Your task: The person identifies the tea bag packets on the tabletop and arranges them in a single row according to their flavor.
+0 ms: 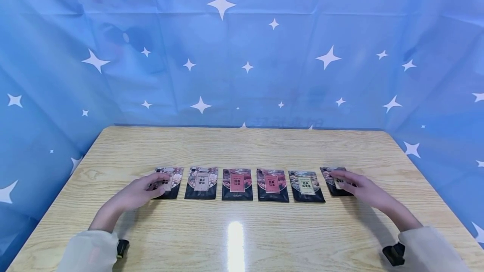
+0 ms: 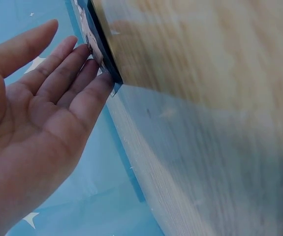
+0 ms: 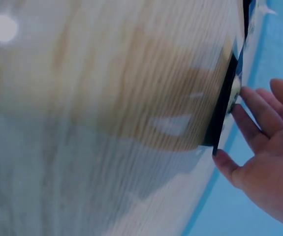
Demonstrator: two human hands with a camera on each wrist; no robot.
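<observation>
Several dark tea packets with printed fronts lie flat in a row across the table. My left hand [image 1: 140, 191] rests its fingertips on the leftmost packet [image 1: 174, 186], which has a pink flower print. At the other end, my right hand [image 1: 364, 187] touches the rightmost packet [image 1: 330, 175] and partly covers its pale label. Between them lie another floral packet [image 1: 201, 184], two red-labelled packets [image 1: 237, 184] and one with a yellow-green label [image 1: 306, 186]. In both wrist views, the fingers are loosely bent and touch the packets' surface and edge; the thumbs stand clear.
The wood-grain table [image 1: 181, 238] has a bright light reflection [image 1: 236, 247] near its front. A blue curtain [image 1: 242, 41] with white stars hangs behind and along both sides. Small gaps separate the middle packets.
</observation>
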